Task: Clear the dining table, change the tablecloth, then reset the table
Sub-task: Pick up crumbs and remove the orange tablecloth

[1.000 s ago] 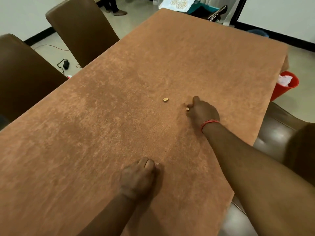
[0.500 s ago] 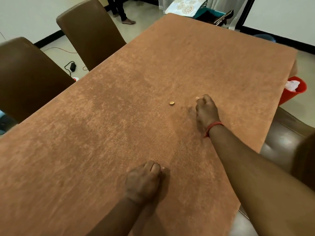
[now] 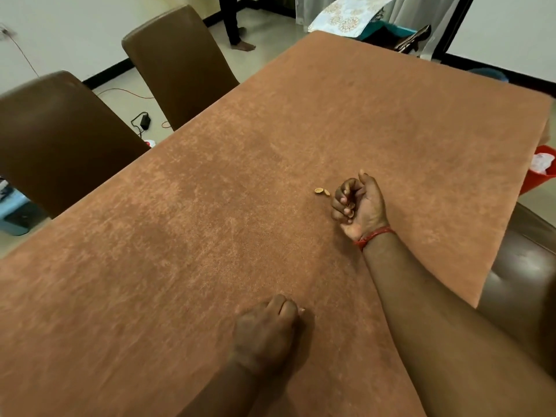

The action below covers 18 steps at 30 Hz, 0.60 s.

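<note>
**Two hands on the rust-brown cloth, two small scraps beside the right**

Head view: a rust-brown suede-like tablecloth (image 3: 240, 236) spread flat over the whole dining table. Near its middle, two small tan shell-like scraps (image 3: 322, 191), lying side by side on the cloth just left of the right hand (image 3: 359, 206). Right hand turned palm-up on the cloth, fingers curled in toward the palm, a red thread band (image 3: 373, 236) round the wrist; whether anything lies inside the curl cannot be told. Left hand (image 3: 264, 335) knuckles-up on the near part of the cloth, fingers bunched under, contents hidden.

Along the table's left side, two brown leather-look chairs (image 3: 177, 64), backs close to the cloth edge. On the floor between them, a black power adapter with an orange cable (image 3: 144, 120). At the right edge, a red plastic bin (image 3: 541, 173) with white litter inside. At the far end, a pale patterned folded cloth (image 3: 346, 16).
</note>
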Each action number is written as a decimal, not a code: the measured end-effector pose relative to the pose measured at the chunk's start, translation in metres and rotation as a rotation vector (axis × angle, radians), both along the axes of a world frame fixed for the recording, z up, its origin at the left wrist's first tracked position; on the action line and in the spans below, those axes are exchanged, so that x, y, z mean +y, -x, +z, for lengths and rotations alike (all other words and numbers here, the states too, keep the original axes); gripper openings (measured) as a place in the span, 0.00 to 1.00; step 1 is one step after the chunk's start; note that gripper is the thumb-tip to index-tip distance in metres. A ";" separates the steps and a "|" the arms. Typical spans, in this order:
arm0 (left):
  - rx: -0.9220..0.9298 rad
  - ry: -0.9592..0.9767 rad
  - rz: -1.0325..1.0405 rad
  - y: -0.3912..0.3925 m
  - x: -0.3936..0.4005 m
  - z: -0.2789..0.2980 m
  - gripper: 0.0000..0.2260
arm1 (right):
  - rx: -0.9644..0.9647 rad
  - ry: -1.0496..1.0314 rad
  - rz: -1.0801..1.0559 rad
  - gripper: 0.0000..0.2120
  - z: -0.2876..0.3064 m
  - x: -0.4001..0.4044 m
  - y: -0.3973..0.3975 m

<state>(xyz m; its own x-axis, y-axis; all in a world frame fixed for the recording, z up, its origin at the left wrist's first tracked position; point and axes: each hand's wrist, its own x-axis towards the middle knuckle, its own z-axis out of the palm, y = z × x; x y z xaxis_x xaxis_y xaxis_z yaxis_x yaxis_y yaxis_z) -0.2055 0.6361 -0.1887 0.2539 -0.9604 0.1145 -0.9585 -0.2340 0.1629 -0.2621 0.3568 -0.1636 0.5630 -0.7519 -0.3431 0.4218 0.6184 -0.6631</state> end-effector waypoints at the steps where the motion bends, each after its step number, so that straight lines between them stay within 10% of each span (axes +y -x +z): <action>1: 0.014 0.002 0.000 -0.001 0.000 -0.001 0.09 | 0.214 0.079 -0.069 0.23 0.002 -0.002 -0.006; 7: 0.028 -0.003 -0.020 -0.003 0.002 -0.008 0.05 | 1.432 1.159 0.346 0.14 0.000 -0.017 -0.028; 18: 0.075 -0.018 -0.020 -0.003 0.000 -0.003 0.09 | 1.602 1.633 0.535 0.13 -0.007 -0.007 -0.038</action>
<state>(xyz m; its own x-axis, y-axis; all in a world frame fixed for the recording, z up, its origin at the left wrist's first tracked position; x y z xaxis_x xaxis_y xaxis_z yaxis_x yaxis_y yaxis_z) -0.2024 0.6364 -0.1922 0.2422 -0.9670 0.0790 -0.9483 -0.2187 0.2302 -0.2238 0.3499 -0.1707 0.7222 -0.6905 -0.0412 -0.6917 -0.7203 -0.0532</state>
